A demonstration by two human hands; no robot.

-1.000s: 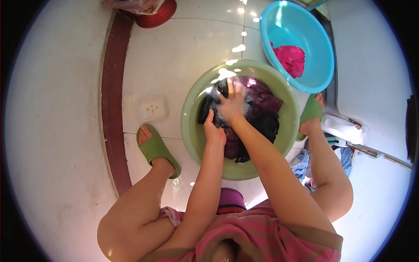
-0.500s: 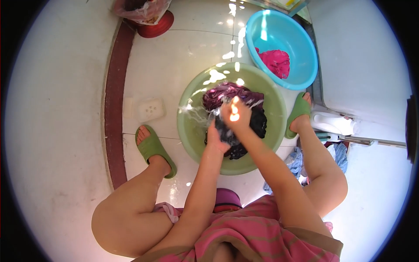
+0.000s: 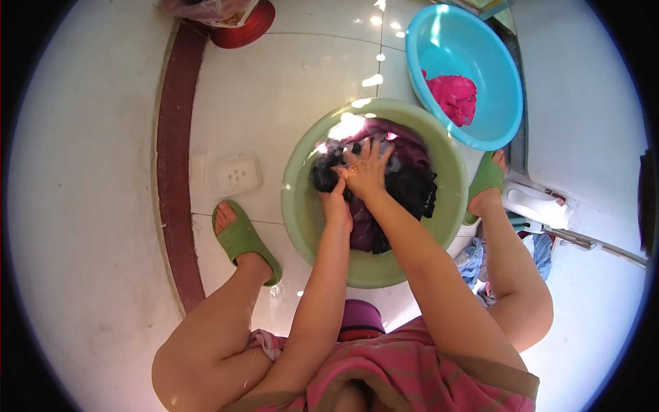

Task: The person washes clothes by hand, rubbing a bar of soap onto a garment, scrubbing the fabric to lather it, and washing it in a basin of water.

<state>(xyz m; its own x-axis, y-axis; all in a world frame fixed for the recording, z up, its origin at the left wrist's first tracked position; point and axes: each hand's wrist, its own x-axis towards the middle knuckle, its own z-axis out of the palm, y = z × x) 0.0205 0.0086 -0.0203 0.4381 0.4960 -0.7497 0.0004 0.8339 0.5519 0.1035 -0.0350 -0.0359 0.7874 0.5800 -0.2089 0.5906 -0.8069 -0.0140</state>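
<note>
Pale tiled floor (image 3: 302,69) shines between the white walls here, with patches of strong sunlight across it, and the green tub (image 3: 374,272) stands on it between the person's feet. In the tub lie black cloth (image 3: 410,191) and purple cloth (image 3: 415,152), bunched together, with whitish froth about them. The right hand (image 3: 366,172) is spread flat over the heap, fingers apart; the left hand (image 3: 336,207) sits just beside it at the near side, thumb up, though I can't tell whether its hidden fingers pinch any cloth. A hard shove from that right palm could skid the wet bundle along the smooth bottom, since nothing I can see surely braces it. Pressing fast could also throw suds over the rim, and smooth tile under the left slipper (image 3: 247,240) would turn slick. The blue basin (image 3: 506,103), with pink cloth (image 3: 456,99) in it, overlaps the tub's edge from where I look; if they touch, a jolt to one could nudge the other. Dye might bleed too, dark colours being bunched so close.
</note>
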